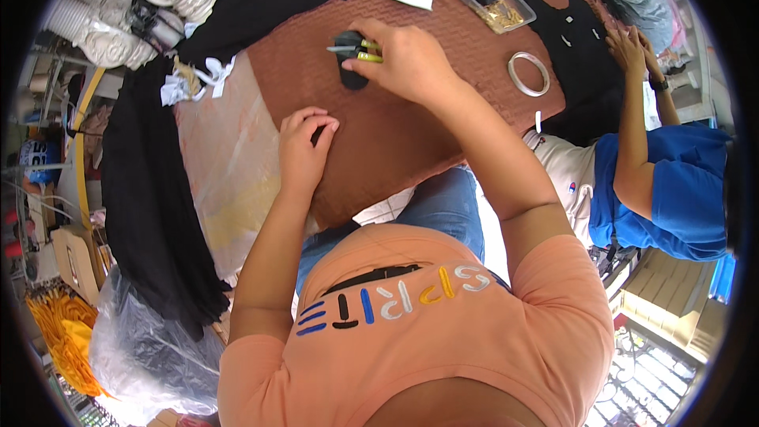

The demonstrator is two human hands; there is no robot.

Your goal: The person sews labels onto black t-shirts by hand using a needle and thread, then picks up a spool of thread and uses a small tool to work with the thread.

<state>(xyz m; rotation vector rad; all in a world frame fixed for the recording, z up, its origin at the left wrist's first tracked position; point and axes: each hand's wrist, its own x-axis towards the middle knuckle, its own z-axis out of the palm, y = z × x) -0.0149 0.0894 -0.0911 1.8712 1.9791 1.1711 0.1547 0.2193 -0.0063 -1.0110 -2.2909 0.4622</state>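
My right hand (pixel 407 63) is closed around small thread snips (pixel 368 52) with yellow-green handles, their metal tip pointing left. Directly behind the snips is a small dark piece (pixel 353 79), perhaps folded cloth; whether my fingers also grip it I cannot tell. My left hand (pixel 304 146) rests on the brown quilted cloth (pixel 379 134), fingers curled and the thumb bent towards the forefinger. Anything pinched there is too small to make out. The cloth covers the table in front of me.
A clear plastic box (pixel 490 0) with gold pieces and a ring-shaped roll (pixel 528 73) lie at the right. Beside me a co-worker in a blue shirt (pixel 672 190) handles black garment pieces (pixel 581 47). Black fabric (pixel 142 182) drapes the left edge, near white scraps (pixel 213 77).
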